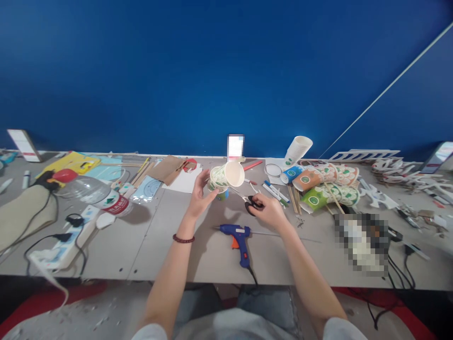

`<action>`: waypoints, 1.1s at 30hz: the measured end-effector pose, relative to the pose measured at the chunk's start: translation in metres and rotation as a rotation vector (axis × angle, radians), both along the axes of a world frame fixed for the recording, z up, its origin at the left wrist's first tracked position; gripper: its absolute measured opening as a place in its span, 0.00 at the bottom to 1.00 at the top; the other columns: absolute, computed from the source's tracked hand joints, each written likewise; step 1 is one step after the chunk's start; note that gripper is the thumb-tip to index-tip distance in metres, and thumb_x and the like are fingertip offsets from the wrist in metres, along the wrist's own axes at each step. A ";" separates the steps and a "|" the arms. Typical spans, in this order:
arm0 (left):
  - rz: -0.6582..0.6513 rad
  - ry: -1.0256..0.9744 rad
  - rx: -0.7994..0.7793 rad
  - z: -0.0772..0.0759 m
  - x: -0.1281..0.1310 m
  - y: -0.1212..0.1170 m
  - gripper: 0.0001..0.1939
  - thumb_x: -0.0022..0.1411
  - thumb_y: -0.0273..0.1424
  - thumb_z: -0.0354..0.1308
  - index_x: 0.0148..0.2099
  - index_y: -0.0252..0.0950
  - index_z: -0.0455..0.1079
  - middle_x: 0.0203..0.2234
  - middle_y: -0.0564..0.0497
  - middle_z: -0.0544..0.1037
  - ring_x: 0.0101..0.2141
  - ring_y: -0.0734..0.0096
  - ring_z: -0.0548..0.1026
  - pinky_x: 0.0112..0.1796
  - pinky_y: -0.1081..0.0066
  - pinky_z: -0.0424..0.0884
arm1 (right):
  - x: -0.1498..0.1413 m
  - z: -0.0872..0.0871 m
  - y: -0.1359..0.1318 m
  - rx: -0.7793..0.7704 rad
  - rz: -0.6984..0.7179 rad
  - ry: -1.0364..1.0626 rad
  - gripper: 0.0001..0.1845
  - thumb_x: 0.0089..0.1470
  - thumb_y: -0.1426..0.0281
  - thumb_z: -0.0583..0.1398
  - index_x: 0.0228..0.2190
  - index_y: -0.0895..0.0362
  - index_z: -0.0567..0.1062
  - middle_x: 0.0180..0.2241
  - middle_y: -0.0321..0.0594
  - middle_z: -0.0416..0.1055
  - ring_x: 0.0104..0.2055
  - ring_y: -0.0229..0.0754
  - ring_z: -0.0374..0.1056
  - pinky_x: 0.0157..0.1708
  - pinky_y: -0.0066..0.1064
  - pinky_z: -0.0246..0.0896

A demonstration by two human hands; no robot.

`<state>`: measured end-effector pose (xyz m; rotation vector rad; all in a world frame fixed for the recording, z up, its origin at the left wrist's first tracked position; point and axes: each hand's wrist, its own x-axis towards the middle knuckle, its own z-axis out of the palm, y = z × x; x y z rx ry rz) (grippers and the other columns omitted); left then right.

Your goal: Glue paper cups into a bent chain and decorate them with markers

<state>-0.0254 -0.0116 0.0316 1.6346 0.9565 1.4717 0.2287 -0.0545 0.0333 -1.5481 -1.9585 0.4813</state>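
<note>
My left hand point(200, 192) is wrapped round a green-patterned paper cup point(219, 176), raised above the table. Its white mouth points right and towards me. Just below it shows a blue and green piece point(222, 194), which looks like part of another cup; whether the two are joined I cannot tell. My right hand point(272, 211) grips the black handles of a pair of scissors point(249, 206). Their blades point left towards the cup, and I cannot make out whether they touch it. Nearer to me, a blue hot glue gun point(241, 241) lies on the table with its nozzle to the left.
Several coloured paper cups point(314, 179) lie at the right, with a stack of white cups point(298, 148) behind. Markers point(274, 191) and wooden sticks point(294, 199) lie nearby. A plastic bottle point(95, 193) and a power strip point(76, 238) are on the left. A phone point(235, 147) stands by the blue wall.
</note>
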 end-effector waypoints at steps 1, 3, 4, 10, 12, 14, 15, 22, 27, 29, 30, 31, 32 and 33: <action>0.030 0.024 0.038 0.000 0.001 0.000 0.35 0.55 0.39 0.64 0.62 0.43 0.56 0.60 0.41 0.62 0.59 0.55 0.62 0.58 0.54 0.60 | -0.001 -0.001 0.000 0.008 0.001 -0.016 0.10 0.48 0.60 0.59 0.28 0.54 0.70 0.20 0.34 0.67 0.24 0.38 0.63 0.27 0.28 0.53; 0.078 0.087 0.103 0.000 0.002 -0.002 0.37 0.53 0.39 0.66 0.62 0.43 0.55 0.60 0.41 0.61 0.59 0.55 0.62 0.59 0.54 0.59 | -0.002 -0.003 0.000 0.027 -0.002 -0.049 0.11 0.49 0.59 0.59 0.29 0.54 0.71 0.21 0.35 0.69 0.24 0.39 0.65 0.27 0.27 0.53; 0.098 0.118 0.127 0.001 0.003 -0.003 0.39 0.52 0.39 0.66 0.63 0.43 0.54 0.60 0.41 0.61 0.60 0.54 0.61 0.59 0.54 0.59 | -0.002 -0.003 0.000 0.037 -0.003 -0.067 0.11 0.49 0.59 0.59 0.29 0.54 0.72 0.21 0.35 0.70 0.24 0.39 0.65 0.26 0.27 0.53; 0.246 0.255 0.276 0.004 0.011 -0.010 0.45 0.50 0.39 0.68 0.65 0.41 0.48 0.58 0.38 0.61 0.60 0.50 0.60 0.58 0.53 0.59 | -0.007 0.000 -0.002 0.099 -0.002 -0.165 0.12 0.49 0.59 0.58 0.29 0.55 0.73 0.20 0.37 0.71 0.24 0.40 0.67 0.25 0.27 0.50; 0.277 0.300 0.334 0.002 0.012 -0.010 0.45 0.51 0.38 0.68 0.64 0.42 0.47 0.57 0.38 0.61 0.60 0.49 0.60 0.58 0.52 0.59 | -0.007 0.002 -0.002 0.112 0.001 -0.176 0.12 0.49 0.59 0.58 0.29 0.55 0.74 0.21 0.37 0.72 0.25 0.40 0.67 0.25 0.27 0.50; 0.285 0.337 0.381 0.001 0.013 -0.009 0.45 0.51 0.37 0.67 0.64 0.43 0.46 0.57 0.38 0.61 0.59 0.49 0.61 0.57 0.51 0.59 | -0.007 0.002 -0.002 0.114 0.006 -0.180 0.12 0.50 0.60 0.58 0.30 0.55 0.74 0.21 0.37 0.72 0.25 0.40 0.67 0.25 0.26 0.50; 0.285 0.348 0.403 0.000 0.013 -0.008 0.45 0.51 0.37 0.67 0.64 0.44 0.46 0.57 0.38 0.61 0.59 0.49 0.61 0.57 0.50 0.59 | -0.007 0.002 -0.002 0.111 0.010 -0.181 0.11 0.50 0.60 0.58 0.30 0.55 0.74 0.21 0.37 0.72 0.25 0.40 0.67 0.25 0.26 0.50; 0.347 0.261 0.299 -0.004 0.015 -0.010 0.51 0.45 0.40 0.71 0.65 0.42 0.46 0.57 0.38 0.61 0.59 0.49 0.62 0.57 0.52 0.59 | -0.009 -0.001 -0.003 0.116 0.032 -0.203 0.11 0.50 0.60 0.57 0.29 0.55 0.73 0.20 0.37 0.72 0.24 0.39 0.67 0.25 0.27 0.47; 0.371 0.224 0.259 -0.002 0.014 -0.012 0.39 0.49 0.38 0.68 0.61 0.40 0.57 0.54 0.40 0.67 0.56 0.50 0.65 0.56 0.54 0.61 | -0.013 -0.001 -0.004 0.078 0.040 -0.211 0.11 0.50 0.60 0.58 0.30 0.55 0.72 0.21 0.38 0.72 0.25 0.41 0.68 0.25 0.28 0.47; 0.389 0.228 0.255 0.000 0.013 -0.011 0.35 0.49 0.38 0.68 0.57 0.39 0.62 0.51 0.41 0.70 0.54 0.51 0.68 0.55 0.54 0.63 | -0.014 0.000 -0.005 0.060 0.047 -0.209 0.11 0.51 0.60 0.57 0.30 0.55 0.72 0.22 0.38 0.73 0.25 0.42 0.69 0.25 0.28 0.47; 0.401 0.231 0.251 0.000 0.013 -0.011 0.33 0.48 0.37 0.68 0.56 0.39 0.63 0.50 0.42 0.71 0.53 0.51 0.68 0.54 0.54 0.63 | -0.014 0.001 -0.005 0.055 0.051 -0.208 0.11 0.51 0.60 0.57 0.30 0.55 0.72 0.22 0.38 0.73 0.26 0.42 0.69 0.25 0.28 0.47; 0.409 0.231 0.246 0.001 0.012 -0.010 0.33 0.47 0.37 0.68 0.55 0.38 0.64 0.49 0.42 0.72 0.52 0.51 0.69 0.53 0.54 0.64 | -0.014 0.002 -0.005 0.052 0.054 -0.208 0.11 0.51 0.61 0.57 0.31 0.55 0.72 0.22 0.39 0.73 0.26 0.42 0.69 0.25 0.28 0.47; 0.416 0.230 0.240 0.001 0.012 -0.010 0.32 0.47 0.37 0.68 0.54 0.38 0.65 0.48 0.43 0.72 0.51 0.52 0.69 0.53 0.55 0.65 | -0.014 0.003 -0.006 0.050 0.055 -0.209 0.10 0.51 0.61 0.57 0.31 0.55 0.72 0.22 0.38 0.73 0.26 0.43 0.69 0.25 0.28 0.47; 0.418 0.230 0.235 0.001 0.012 -0.009 0.32 0.46 0.37 0.69 0.53 0.38 0.66 0.48 0.44 0.72 0.51 0.52 0.70 0.52 0.55 0.66 | -0.014 0.004 -0.006 0.049 0.056 -0.213 0.10 0.51 0.61 0.57 0.31 0.55 0.72 0.22 0.38 0.73 0.26 0.42 0.69 0.25 0.28 0.47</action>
